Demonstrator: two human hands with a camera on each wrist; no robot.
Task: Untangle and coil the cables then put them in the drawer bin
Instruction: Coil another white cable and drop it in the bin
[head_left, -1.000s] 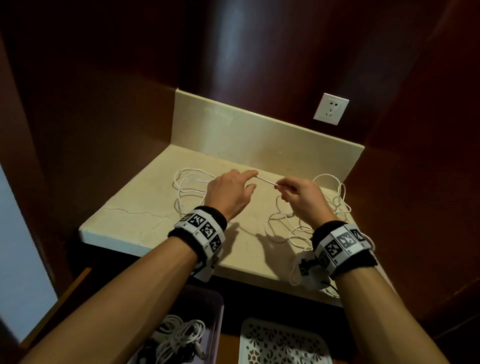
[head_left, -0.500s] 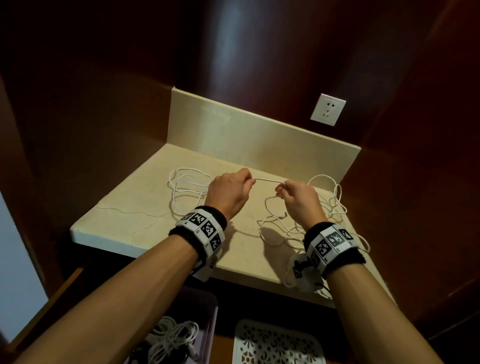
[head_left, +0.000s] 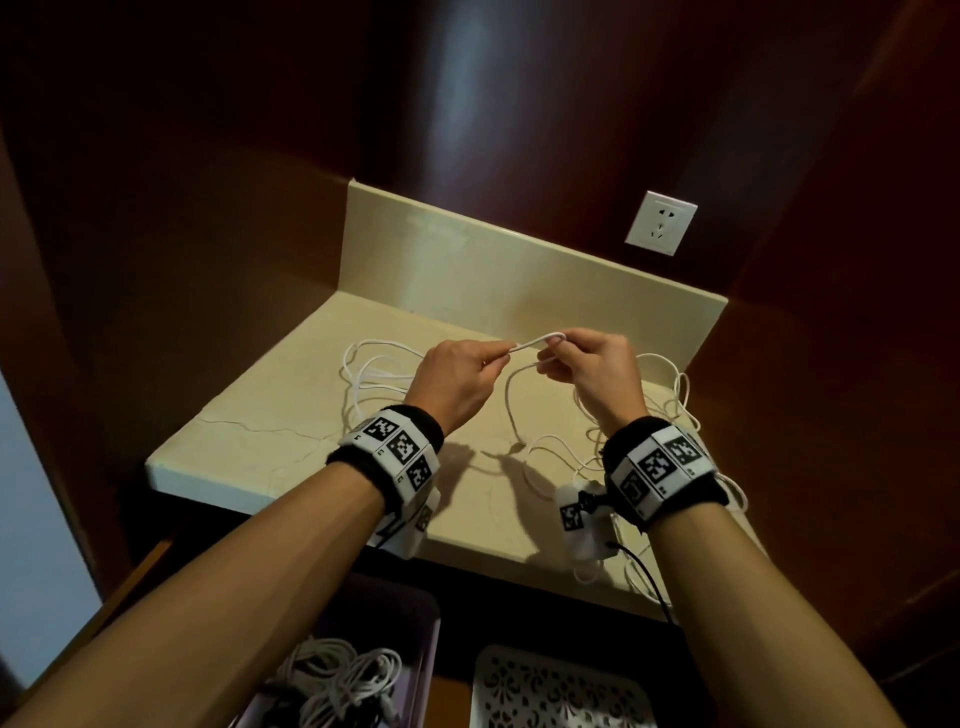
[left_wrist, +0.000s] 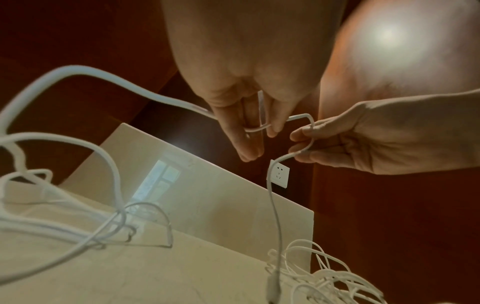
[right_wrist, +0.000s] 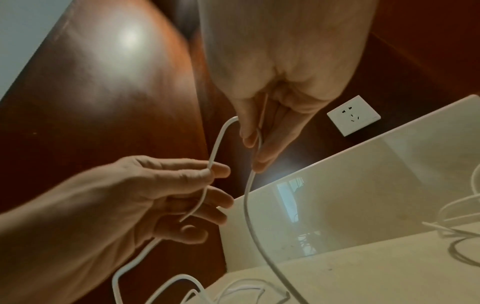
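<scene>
A thin white cable (head_left: 535, 344) is stretched between my two hands above the cream stone counter (head_left: 270, 431). My left hand (head_left: 457, 374) pinches it with thumb and forefinger; in the left wrist view the cable (left_wrist: 262, 128) loops round those fingers. My right hand (head_left: 587, 369) pinches a small bend of the same cable (right_wrist: 250, 185), whose free end hangs down to the counter. More white cable (head_left: 374, 374) lies in loose loops left of the hands, and a tangled pile (head_left: 670, 415) lies on the right. Below the counter a purple drawer bin (head_left: 426, 639) holds coiled white cables (head_left: 343, 680).
A white wall socket (head_left: 661, 222) sits on the dark wood panel above the cream backsplash (head_left: 493, 270). Dark wood walls close in on the left and right. A white patterned tray (head_left: 556, 691) lies in the drawer to the right of the purple bin.
Both hands have risen slightly and drawn closer together. The straight stretch of cable between them has become a small bend at the right hand, with a length hanging down.
</scene>
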